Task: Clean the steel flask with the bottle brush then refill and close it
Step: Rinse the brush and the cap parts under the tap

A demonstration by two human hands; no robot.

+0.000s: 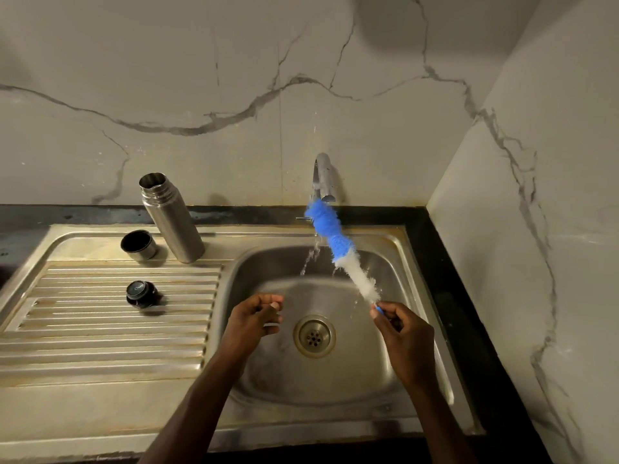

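Both hands hover over the sink (pixel 395 236): the right hand (pixel 403 333) pinches the brush (pixel 338 242) handle, the left hand (pixel 256 318) loosely curled, holding nothing. The brush slants up and away, blue tip under the running tap (pixel 323 177). Left of the sink, the flask (pixel 170 217) stands open, mouth up, beside its cup (pixel 139 245) and stopper (pixel 142 294). Whether scrubbing is done is unclear; refilling and closing remain.

Blue and white bristles are seen on the bottle brush (pixel 338 249); silver steel on the flask (pixel 170 219); grey-veined white marble on the wall (pixel 234 95).
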